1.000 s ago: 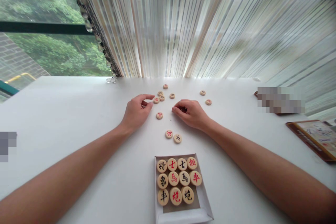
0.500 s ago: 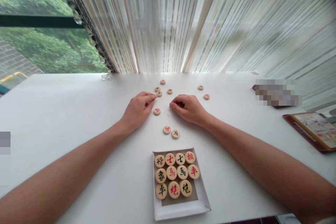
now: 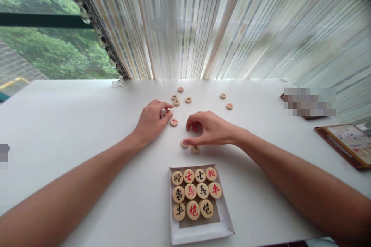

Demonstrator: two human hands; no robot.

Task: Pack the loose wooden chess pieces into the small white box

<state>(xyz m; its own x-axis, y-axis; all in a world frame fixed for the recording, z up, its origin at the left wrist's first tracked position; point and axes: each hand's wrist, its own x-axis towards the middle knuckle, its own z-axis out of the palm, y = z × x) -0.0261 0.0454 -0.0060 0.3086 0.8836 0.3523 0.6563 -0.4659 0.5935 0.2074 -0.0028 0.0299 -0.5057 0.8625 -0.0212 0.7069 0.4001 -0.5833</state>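
My left hand (image 3: pixel 154 117) rests on the table with thumb and index finger apart. Between them a xiangqi piece with red marking (image 3: pixel 167 112) shows partly; the fingers do not appear closed on it. Just beside the thumb lies another red-marked piece (image 3: pixel 174 122). Thumb and fingers spread wide, my right hand (image 3: pixel 208 127) hovers with its thumb tip over a pale piece (image 3: pixel 183 144). A black-marked piece (image 3: pixel 195 149) is partly hidden below that thumb. Nearer me is a shallow white box (image 3: pixel 203 236) holding rows of red and black pieces (image 3: pixel 190 191).
Beyond my hands lie several loose pieces (image 3: pixel 176 102), with a red-marked one (image 3: pixel 229 106) farther right. A brown-edged card or booklet (image 3: pixel 344 144) lies on the white table (image 3: pixel 87 123) at right. Strip curtains (image 3: pixel 179 23) hang behind the far edge.
My right hand has opened and moved toward me, over the two pieces in front of the box. My left thumb and index finger have parted, revealing a red-marked piece.
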